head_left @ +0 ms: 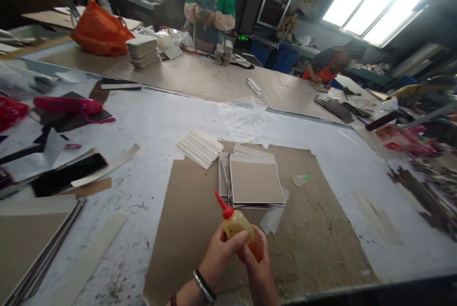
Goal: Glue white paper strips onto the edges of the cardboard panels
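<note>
Apparently a readying step; left hand [218,254] and right hand [260,262] both grasp the bottle [238,224], over the brown sheet [189,230], near side of the stack [255,180]; red nozzle [222,203] angled up, forward; dispensing would call for tipping it down, squeezing steadily.

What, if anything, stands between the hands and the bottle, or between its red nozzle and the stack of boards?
Nothing visible. The left hand and right hand hold the bottle directly, and no object shows between its nozzle and the stack.
</note>
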